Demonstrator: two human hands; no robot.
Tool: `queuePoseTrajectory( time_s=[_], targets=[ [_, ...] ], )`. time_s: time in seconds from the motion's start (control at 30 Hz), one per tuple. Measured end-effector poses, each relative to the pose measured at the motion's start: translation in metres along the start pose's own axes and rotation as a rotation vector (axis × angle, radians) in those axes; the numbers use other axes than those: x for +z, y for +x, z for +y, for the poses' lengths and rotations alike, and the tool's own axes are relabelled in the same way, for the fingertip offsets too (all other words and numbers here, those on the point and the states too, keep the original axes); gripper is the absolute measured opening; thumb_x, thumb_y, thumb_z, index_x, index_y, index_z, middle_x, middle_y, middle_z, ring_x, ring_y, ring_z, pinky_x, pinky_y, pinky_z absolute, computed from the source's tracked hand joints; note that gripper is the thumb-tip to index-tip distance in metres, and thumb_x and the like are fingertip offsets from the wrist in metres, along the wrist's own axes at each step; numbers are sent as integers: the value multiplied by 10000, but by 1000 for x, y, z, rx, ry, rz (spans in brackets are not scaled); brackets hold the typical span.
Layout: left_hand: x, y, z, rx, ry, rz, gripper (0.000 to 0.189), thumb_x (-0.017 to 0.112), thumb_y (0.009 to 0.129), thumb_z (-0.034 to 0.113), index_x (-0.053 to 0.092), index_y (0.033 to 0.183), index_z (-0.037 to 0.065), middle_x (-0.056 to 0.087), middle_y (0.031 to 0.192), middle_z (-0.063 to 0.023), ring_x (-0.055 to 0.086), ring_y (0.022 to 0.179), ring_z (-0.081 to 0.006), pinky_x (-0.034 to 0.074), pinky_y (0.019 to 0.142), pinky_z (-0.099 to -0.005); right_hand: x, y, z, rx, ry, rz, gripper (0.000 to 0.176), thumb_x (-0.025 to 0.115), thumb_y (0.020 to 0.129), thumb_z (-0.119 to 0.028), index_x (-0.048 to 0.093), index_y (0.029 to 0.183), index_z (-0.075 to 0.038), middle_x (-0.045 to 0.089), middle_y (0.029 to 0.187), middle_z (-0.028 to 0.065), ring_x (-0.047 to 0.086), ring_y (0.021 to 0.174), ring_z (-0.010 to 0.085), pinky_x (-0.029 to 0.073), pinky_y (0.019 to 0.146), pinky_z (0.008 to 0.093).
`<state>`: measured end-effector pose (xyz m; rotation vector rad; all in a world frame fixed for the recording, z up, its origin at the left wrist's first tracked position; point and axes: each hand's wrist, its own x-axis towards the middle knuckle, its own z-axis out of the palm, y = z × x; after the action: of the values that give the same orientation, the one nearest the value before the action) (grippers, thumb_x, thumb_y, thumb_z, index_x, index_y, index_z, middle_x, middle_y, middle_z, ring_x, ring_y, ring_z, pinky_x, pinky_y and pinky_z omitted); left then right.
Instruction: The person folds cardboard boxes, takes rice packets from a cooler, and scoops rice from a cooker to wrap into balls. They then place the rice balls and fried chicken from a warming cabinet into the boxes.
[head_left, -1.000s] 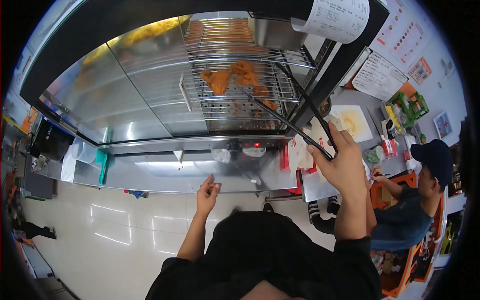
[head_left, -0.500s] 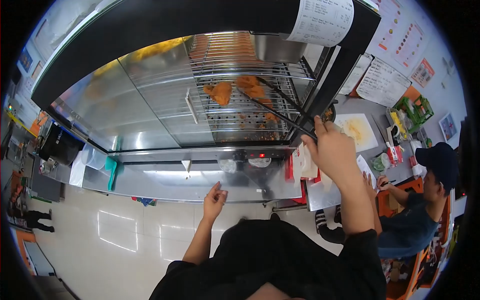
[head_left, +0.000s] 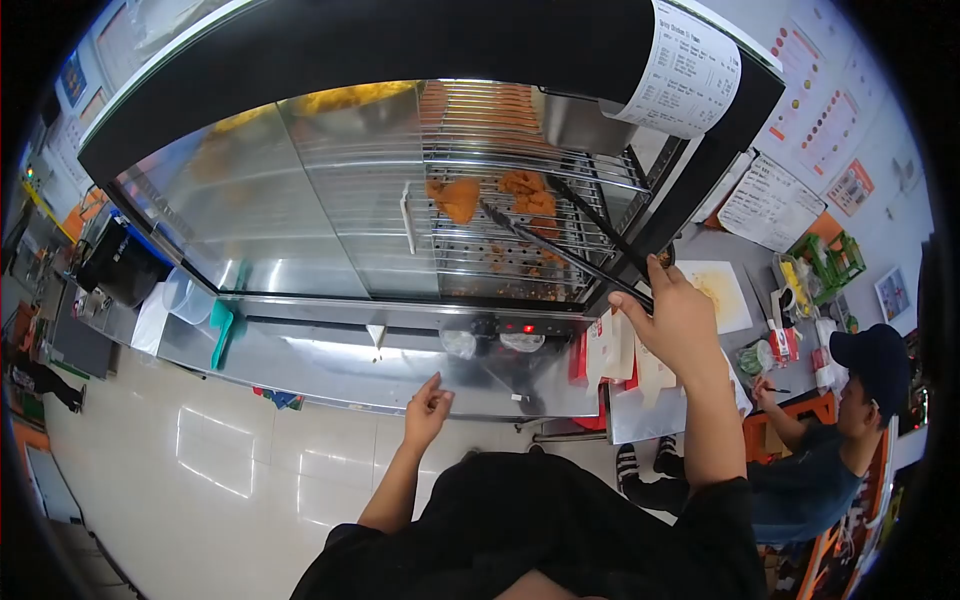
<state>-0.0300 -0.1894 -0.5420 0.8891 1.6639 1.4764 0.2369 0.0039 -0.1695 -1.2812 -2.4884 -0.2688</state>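
Note:
My right hand (head_left: 680, 320) grips black tongs (head_left: 562, 250) that reach through the open side of a glass-fronted food warmer (head_left: 370, 50). The tong arms are spread. One tip lies beside a piece of fried chicken (head_left: 458, 200) on the wire rack; the other is near more fried chicken pieces (head_left: 525, 190) to its right. No piece is clearly pinched between the tips. Over the front edge of the steel counter (head_left: 400, 375) hovers my left hand (head_left: 428, 418), empty, with fingers loosely bent and the index finger extended.
A printed receipt (head_left: 690, 70) hangs from the warmer's top right. Red-and-white boxes (head_left: 605, 350) stand below my right hand. At right, a co-worker in a dark cap (head_left: 868, 360) holds a pen near the side table. A green scoop (head_left: 222, 330) lies on the counter's left.
The tong arms have spread slightly wider around the chicken, with the left tip lower. My view has shifted a little. My left hand stays empty over the counter edge.

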Motion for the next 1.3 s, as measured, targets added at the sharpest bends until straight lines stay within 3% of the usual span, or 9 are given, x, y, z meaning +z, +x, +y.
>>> queuePoseTrajectory(
  time_s=[0.13, 0.27, 0.37, 0.47, 1.07, 1.2, 1.3],
  targets=[
    [-1, -2, 15, -40, -58, -4, 547, 670, 930, 142, 476, 1411, -30, 696, 883, -48, 554, 651, -57, 482, 598, -222, 16, 0, 7, 47, 18, 28, 614, 648, 904, -457, 609, 1206, 76, 666, 901, 211, 677, 775, 371, 542, 672, 432],
    [0, -1, 10, -50, -90, -6, 550, 669, 934, 140, 465, 1416, -31, 690, 887, -48, 573, 665, -62, 493, 590, -219, 28, -1, 5, -13, -105, 69, 591, 622, 902, -486, 628, 1188, 31, 678, 930, 180, 700, 672, 321, 554, 561, 403],
    [0, 2, 16, -69, -97, -18, 570, 676, 937, 151, 447, 1426, -31, 689, 890, -48, 587, 673, -68, 507, 588, -220, 30, 0, 0, 12, -130, -8, 585, 610, 920, -457, 631, 1181, 66, 684, 972, 195, 690, 718, 313, 556, 598, 387],
    [-1, 1, 18, -85, -109, -28, 589, 679, 941, 166, 429, 1435, -32, 690, 896, -49, 599, 682, -76, 519, 586, -225, 35, -4, 1, -8, -132, 26, 585, 589, 931, -463, 640, 1163, 72, 685, 991, 194, 690, 686, 294, 553, 556, 373],
    [-2, 1, 17, -86, -96, -40, 575, 671, 945, 183, 441, 1432, -17, 696, 919, -47, 614, 701, -87, 515, 578, -220, 43, -12, 18, -6, -4, 136, 540, 624, 921, -424, 634, 1158, 61, 676, 946, 190, 674, 658, 310, 544, 563, 385],
    [1, -3, 27, -81, -69, -7, 507, 665, 949, 163, 492, 1388, -20, 706, 905, -58, 604, 671, -77, 495, 554, -214, 46, -15, 23, -33, -31, 237, 533, 641, 901, -437, 648, 1136, 42, 651, 848, 131, 659, 612, 276, 532, 512, 360],
    [7, -4, 18, 137, -171, 60, 349, 638, 951, 103, 596, 1272, -28, 719, 869, -76, 584, 626, -76, 475, 538, -219, 44, -16, 27, -22, -8, 234, 530, 642, 902, -431, 645, 1137, 45, 654, 859, 136, 660, 612, 282, 533, 514, 364]
  ],
)
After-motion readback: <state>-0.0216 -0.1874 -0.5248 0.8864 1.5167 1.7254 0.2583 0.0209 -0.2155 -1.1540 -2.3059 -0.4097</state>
